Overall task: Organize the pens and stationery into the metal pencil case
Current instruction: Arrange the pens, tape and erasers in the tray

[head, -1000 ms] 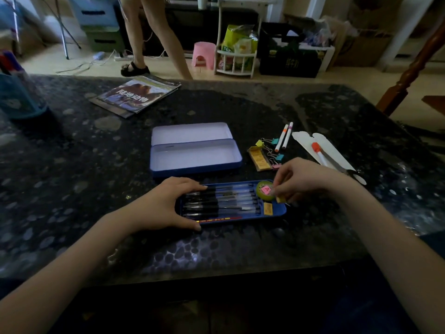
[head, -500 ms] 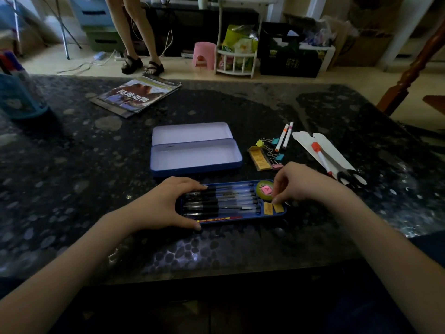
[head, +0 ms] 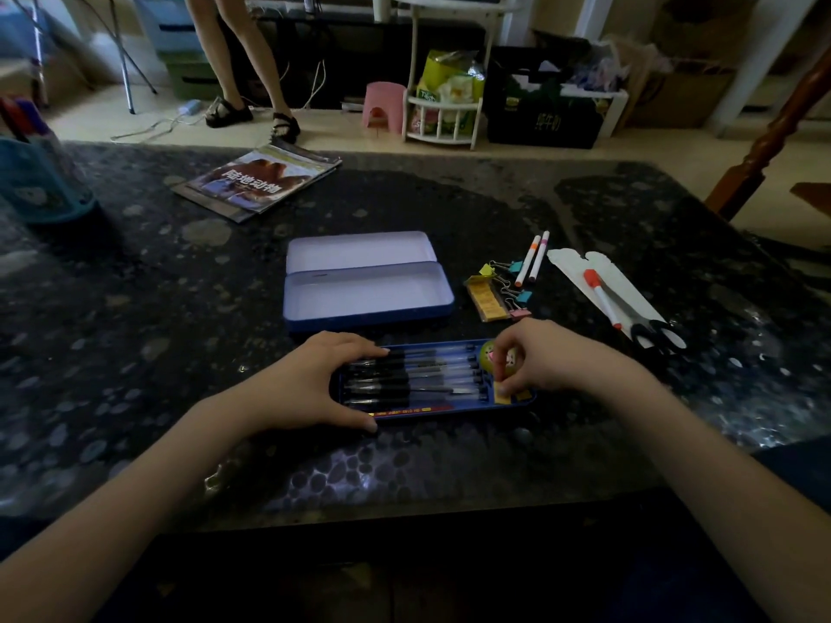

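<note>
A shallow blue tray [head: 449, 410] lies near the table's front edge with several black pens [head: 418, 375] side by side in it. My left hand [head: 310, 388] grips the tray's left end, thumb on the near rim and fingers on the far rim. My right hand [head: 557, 359] curls over the right end, and its fingertips pinch a yellow sticky note [head: 502, 393] beside a round green item [head: 488, 355]. The open metal pencil case [head: 368, 292] sits just behind, with its lid [head: 359, 249] folded back.
Right of the case lie binder clips [head: 510, 281], a yellow sticky pack [head: 483, 299], two white pens [head: 533, 258], an orange-capped marker [head: 602, 299] on white paper and scissors [head: 656, 337]. A magazine [head: 261, 182] and a blue pen holder [head: 40, 186] are at the far left. A person's legs stand beyond the table.
My right hand brought a yellow sticky note down into the tray's right end and now stays on it. My left hand has not moved. The person behind stepped to the right.
</note>
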The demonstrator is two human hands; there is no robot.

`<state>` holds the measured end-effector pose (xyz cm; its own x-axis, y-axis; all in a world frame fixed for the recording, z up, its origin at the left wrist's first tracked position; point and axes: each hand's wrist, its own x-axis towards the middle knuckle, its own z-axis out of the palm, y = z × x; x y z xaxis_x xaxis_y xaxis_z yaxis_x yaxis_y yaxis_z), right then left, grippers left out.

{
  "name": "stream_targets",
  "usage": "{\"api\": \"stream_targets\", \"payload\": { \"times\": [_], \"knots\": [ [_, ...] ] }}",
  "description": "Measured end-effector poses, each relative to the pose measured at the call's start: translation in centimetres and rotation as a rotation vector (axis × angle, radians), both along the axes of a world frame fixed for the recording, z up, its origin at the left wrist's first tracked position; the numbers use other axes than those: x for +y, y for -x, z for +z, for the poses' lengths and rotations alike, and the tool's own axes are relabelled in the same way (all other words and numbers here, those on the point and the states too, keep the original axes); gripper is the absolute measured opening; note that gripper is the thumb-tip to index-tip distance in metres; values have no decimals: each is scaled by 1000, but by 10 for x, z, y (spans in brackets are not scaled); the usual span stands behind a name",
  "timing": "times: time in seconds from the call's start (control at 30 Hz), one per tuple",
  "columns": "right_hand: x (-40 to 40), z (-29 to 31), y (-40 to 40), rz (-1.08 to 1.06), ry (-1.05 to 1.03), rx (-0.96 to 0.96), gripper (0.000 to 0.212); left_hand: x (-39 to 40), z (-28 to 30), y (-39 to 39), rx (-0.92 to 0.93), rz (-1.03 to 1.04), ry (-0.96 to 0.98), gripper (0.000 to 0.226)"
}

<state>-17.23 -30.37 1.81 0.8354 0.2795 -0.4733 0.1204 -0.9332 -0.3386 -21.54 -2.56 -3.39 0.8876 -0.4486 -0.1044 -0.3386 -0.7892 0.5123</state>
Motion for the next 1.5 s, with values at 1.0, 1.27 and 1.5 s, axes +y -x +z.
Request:
{"api": "stream_targets", "payload": {
  "times": [1.0,1.27,1.5],
  "knots": [
    [-26,-24,-35,-213,-7,-355,53,2,-1,2,-13,16,-19,95],
    [-23,-25,-35,-195,67,-461,31,3,-4,0,-47,21,-15,98],
    [-23,-23,-33,-150,91,-513,10,1,-5,2,-82,24,-24,96]
  ]
}}
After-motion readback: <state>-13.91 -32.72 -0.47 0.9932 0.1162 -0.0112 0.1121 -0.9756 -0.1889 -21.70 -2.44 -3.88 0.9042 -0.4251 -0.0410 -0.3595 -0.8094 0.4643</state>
